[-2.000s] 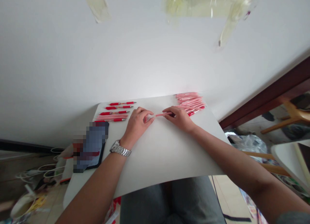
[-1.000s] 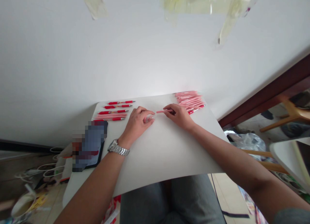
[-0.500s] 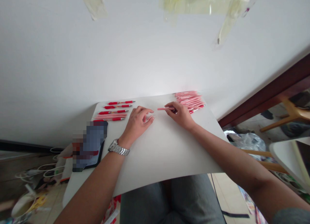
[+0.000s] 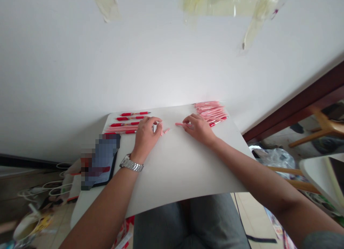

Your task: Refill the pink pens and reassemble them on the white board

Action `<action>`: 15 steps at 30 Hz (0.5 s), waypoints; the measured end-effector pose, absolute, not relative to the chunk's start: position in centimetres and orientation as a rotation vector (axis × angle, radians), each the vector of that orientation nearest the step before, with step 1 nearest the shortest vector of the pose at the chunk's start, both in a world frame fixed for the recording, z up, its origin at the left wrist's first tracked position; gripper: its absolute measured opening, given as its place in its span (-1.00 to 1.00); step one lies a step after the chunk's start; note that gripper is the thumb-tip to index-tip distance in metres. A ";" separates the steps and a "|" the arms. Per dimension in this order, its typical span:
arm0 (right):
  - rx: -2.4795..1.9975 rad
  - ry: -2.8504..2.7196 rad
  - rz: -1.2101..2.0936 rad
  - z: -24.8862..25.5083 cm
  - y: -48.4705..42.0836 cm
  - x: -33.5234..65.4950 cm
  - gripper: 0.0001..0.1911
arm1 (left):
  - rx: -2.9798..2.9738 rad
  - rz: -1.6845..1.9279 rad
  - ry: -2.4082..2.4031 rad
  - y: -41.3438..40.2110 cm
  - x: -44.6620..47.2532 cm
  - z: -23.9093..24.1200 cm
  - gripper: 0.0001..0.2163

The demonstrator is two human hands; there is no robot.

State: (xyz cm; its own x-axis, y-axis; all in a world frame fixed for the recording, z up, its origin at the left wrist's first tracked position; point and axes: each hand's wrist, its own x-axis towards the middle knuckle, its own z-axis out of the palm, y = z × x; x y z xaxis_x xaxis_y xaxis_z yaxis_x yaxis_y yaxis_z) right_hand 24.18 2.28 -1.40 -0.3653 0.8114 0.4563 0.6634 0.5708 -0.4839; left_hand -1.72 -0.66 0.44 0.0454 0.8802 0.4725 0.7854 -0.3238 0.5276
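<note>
Hands low over the white worktop point(image 4: 182, 170), at the far end by the wall. Left hand point(image 4: 146, 135), watch point(image 4: 131, 163) on the wrist, is curled tight. Its grip is pinched shut on a small part point(image 4: 155, 126): a pale, silvery bit peeks out betw. thumb & index, w/ a pink sliver beside it. Most of it is buried under the fingers, so can't say what it is exactly.

Just right of that hand a short pink piece point(image 4: 167, 130) lies loose on the worktop, touching neither hand.

Right hand point(image 4: 199, 128) has a narrow grip, fingertips closed on a pink barrel point(image 4: 182, 124). It's held approx. level, free end pointing at the left hand, other end hidden under the fingers. Barrel & left hand are apart, w/ the loose piece betw. them.

Behind the right hand sits a pile of pink pens point(image 4: 210, 109), fanned out near the worktop's far right corner. The nearer ones are partly covered by the knuckles, so the count is unclear.

Far left is a row of red pens point(image 4: 131, 119), laid parallel. The nearest run in behind the left hand, ends cut off.

Near the left edge lies a dark flat device point(image 4: 100, 159), pixelated, no detail readable. On the wall above are yellowish tape scraps point(image 4: 231, 5), cropped by the top edge.

Below the worktop's near edge are grey-trousered legs point(image 4: 193, 220). At right a wooden chair point(image 4: 324, 128) is only partly in frame. Floor clutter at bottom left is too blurred to name.
</note>
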 end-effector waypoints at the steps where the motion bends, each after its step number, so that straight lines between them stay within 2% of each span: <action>1: -1.182 -2.150 0.254 -1.5 2.3 24.1 -0.93 | 2.168 1.149 1.753 -0.7 -1.7 0.5 -0.88; 15: -1.227 -2.197 0.212 -1.7 2.3 24.2 -0.89 | 1.961 1.358 1.678 -0.4 -1.8 0.4 -0.86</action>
State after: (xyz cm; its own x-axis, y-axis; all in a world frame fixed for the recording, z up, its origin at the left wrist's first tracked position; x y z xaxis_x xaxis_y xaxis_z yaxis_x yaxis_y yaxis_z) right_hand 24.15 2.30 -1.72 -0.3876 0.8161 0.4287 0.7189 0.5587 -0.4136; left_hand -1.84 -0.38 0.45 -0.0819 0.8681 0.4897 0.6602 -0.3208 0.6791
